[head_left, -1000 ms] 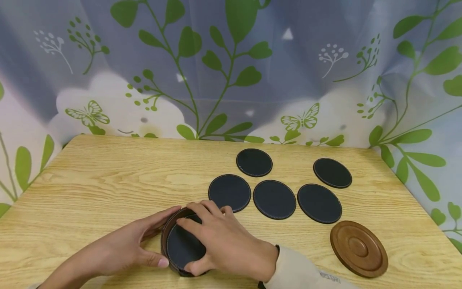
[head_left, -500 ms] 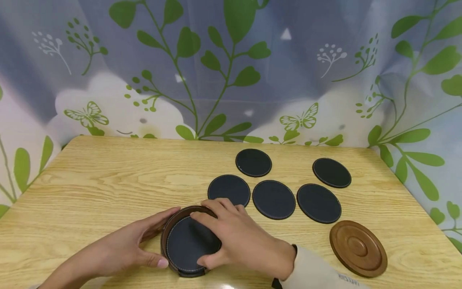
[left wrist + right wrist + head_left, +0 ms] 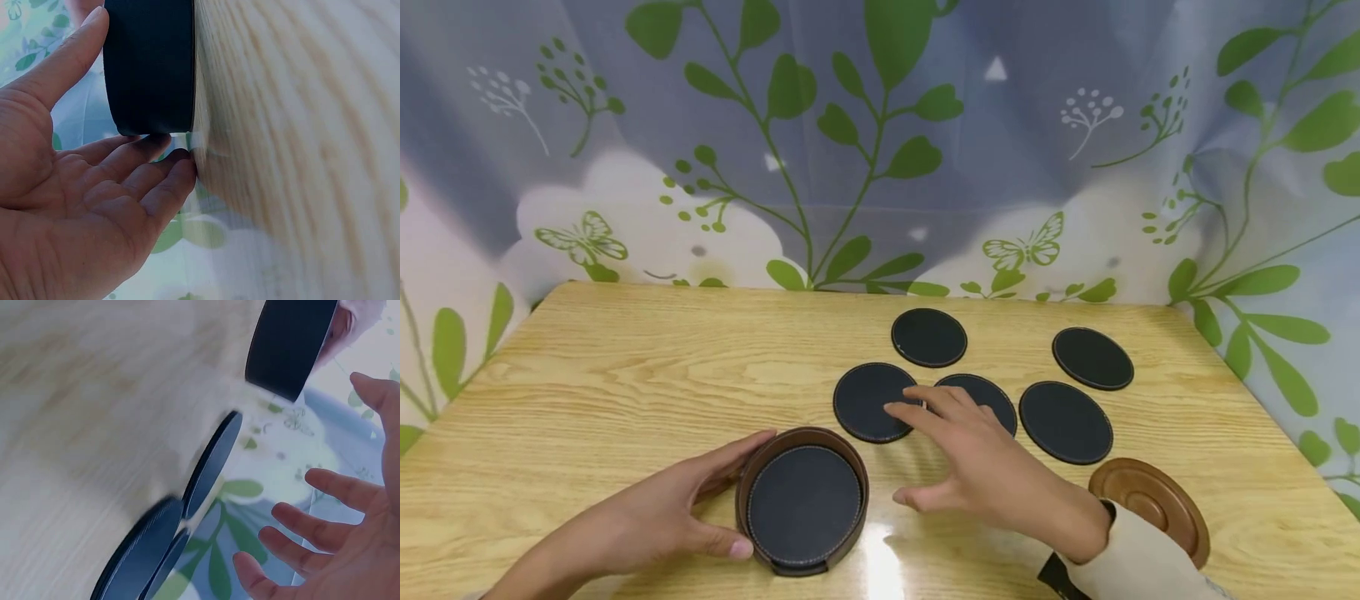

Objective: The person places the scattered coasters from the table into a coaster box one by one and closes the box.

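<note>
A round brown coaster holder (image 3: 808, 436) stands at the front, with a black stitched coaster (image 3: 805, 504) lying inside. My left hand (image 3: 658, 512) rests against its left side, thumb and fingers spread with fingertips at the wall. In the left wrist view the thumb touches the dark wall (image 3: 150, 69), and the fingers reach its lower part. My right hand (image 3: 985, 467) is apart from the holder and holds nothing. Its spread fingers hover over the edge of a black coaster (image 3: 868, 404) and partly cover another coaster (image 3: 992, 396).
More black coasters lie farther back: one coaster (image 3: 928, 337) behind, one coaster (image 3: 1065, 422) to the right, and one coaster (image 3: 1092, 358) beyond it. A brown grooved disc (image 3: 1138, 486) at the right is partly hidden by the sleeve (image 3: 1138, 550). A leaf-patterned curtain (image 3: 820, 167) backs the table.
The right hand has drawn out of the holder and moved right, over the loose coasters, leaving the coaster inside in full view. The left hand stays at the holder's side.
</note>
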{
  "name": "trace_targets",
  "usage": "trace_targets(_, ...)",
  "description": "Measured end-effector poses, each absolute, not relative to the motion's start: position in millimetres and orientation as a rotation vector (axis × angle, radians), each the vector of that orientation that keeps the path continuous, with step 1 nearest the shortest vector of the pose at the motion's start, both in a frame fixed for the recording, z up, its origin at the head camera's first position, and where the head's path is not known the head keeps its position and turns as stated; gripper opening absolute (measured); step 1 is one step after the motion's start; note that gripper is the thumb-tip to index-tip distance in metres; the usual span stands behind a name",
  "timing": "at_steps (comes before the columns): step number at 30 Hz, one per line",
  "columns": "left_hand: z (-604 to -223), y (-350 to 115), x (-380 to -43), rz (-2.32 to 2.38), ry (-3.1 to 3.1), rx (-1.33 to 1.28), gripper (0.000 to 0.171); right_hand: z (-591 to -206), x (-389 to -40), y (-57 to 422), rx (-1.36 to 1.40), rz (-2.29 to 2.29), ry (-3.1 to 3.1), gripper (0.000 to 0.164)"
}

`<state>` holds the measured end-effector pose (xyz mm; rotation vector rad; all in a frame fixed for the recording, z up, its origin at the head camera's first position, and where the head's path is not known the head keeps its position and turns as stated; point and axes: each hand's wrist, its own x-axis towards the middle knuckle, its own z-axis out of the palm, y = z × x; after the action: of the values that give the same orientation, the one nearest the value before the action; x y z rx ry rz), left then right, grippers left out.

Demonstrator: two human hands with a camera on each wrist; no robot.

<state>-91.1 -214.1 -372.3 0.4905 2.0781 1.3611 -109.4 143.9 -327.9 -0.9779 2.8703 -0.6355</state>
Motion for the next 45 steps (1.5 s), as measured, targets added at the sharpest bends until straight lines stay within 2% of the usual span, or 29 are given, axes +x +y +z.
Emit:
trace_targets(19,-368.5,-212.2,-89.6,1.297,2.134,0.460,0.110,-329.0,-132.5,228.3,-0.861,-0.559,3.068,0.075)
trace_targets(23,-367.3,-211.5,-89.6,1.280,2.139,0.443,0.110,-327.7,-138.1,244.4,-0.760,-0.593,3.049,0.075)
trace_targets(29,-367.3,-211.6,-89.1,1.275,2.152,0.450,0.110,-325.8,-147.8,261.4,-0.600,-0.583,3.005,0.079)
trace_targets(45,-367.2,-211.6,-89.0,1.289,2.130,0.443,0.108,-335.6,-179.6,295.9,-0.500,-0.487,3.008,0.080)
